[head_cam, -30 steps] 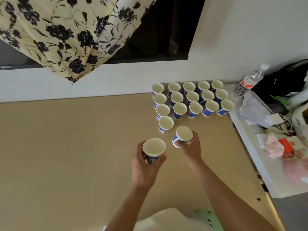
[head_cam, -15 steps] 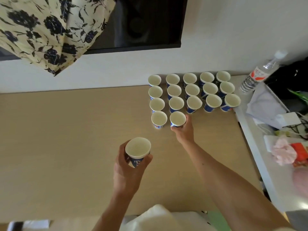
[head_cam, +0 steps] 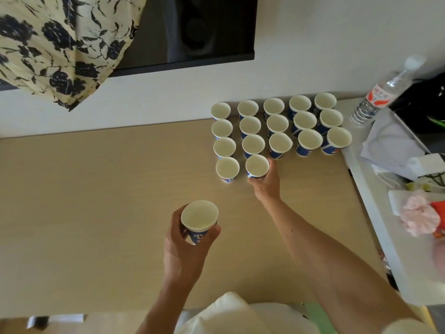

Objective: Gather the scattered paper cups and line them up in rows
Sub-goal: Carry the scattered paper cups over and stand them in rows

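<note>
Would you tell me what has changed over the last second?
The right hand carried its paper cup forward into the fourth row, beside that row's first cup, and still grips it. The left hand keeps holding its own cup; the three full rows stayed put.

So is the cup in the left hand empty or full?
Empty: the cup in the left hand shows only its bare white inside.

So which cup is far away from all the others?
The cup in the left hand, held alone near the person. All the rest stand together in rows, even the front cup that the right hand grips.
</note>
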